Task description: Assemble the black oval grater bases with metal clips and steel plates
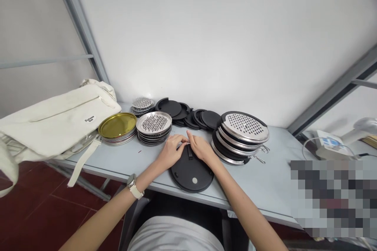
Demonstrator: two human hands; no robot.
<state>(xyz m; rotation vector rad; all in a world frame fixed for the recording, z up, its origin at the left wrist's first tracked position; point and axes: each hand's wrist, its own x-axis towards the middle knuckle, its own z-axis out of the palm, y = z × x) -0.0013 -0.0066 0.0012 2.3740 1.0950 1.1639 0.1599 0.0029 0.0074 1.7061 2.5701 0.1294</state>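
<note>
A black round disc [184, 172] with a pale round spot and a raised slotted strip lies near the table's front edge. Over its far rim, my left hand [173, 150] and my right hand [200, 149] meet, fingertips pinched together at the end of the strip. Something small and light-coloured shows between them, too little to name. To the right stands a tall stack of black discs and perforated metal grater plates [245, 126], with wire loops [259, 159] sticking out at its side.
Left of my hands are a stack of round grater plates [154, 123] and a stack of gold-topped lids [117, 125]. Smaller grater discs [142, 103] and loose black discs [172, 108] lie along the wall. A cream bag [59, 119] fills the left end; a white device [330, 145] stands right.
</note>
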